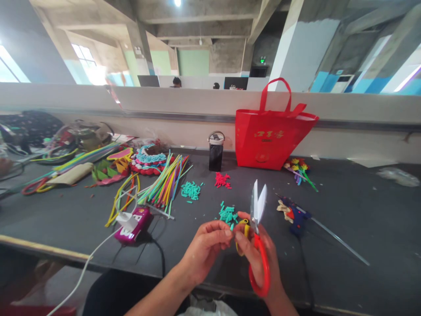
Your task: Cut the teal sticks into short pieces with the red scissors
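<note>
Left hand (205, 245): nearest me, thumb and forefinger pinched together on the end of a yellow strip (244, 228); I can't tell what the other fingers are doing.
Right hand (263, 263): just beside the left and touching it at the fingertips, fingers wrapped through the red handle loop.
Scissors (258, 206): held upright in my right hand, blades apart, tips pointing up.
Table (345, 228): dark top, everything else lies on it.
Teal bits (227, 214): small pile just past my fingertips.
Pink power block (134, 223): left of my hands, white plug in it, cable running off the near edge.
Glue gun (296, 215): blue, right of the scissors.
Stems (164, 182): coloured bundle, fanned, mid-table on the left.
Red bits (222, 180): small pile beyond the teal.
Bottle (215, 151): black, upright, at the far edge.
Red bag (271, 131): upright, just right of the bottle, against the wall.
</note>
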A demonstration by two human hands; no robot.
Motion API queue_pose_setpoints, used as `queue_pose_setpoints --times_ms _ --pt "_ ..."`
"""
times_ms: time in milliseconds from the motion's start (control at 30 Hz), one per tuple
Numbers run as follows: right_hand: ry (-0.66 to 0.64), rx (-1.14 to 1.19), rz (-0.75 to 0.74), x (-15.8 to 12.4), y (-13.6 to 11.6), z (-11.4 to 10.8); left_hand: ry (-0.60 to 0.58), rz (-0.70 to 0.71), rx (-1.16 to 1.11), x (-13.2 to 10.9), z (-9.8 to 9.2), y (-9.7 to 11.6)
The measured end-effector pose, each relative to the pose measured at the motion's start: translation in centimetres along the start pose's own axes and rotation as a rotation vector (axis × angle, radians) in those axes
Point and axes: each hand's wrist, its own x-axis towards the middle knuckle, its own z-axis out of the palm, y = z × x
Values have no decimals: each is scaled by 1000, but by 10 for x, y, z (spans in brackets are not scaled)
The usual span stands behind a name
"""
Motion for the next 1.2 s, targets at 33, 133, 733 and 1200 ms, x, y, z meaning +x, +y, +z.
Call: queue_pose_setpoints --times_ms 33,133,733,1200 --pt "-6 22 -4 1 -1 0 -3 -17 1 0 -1 -1" --pt "-26 72 24 3 -3 0 -3 -46 8 1 -3 -3" --pt "55 -131 -29 9 -17 5 104 221 408 1 -6 -2" --pt "72 -553 -359 -21 37 14 134 208 10 -4 3 1"
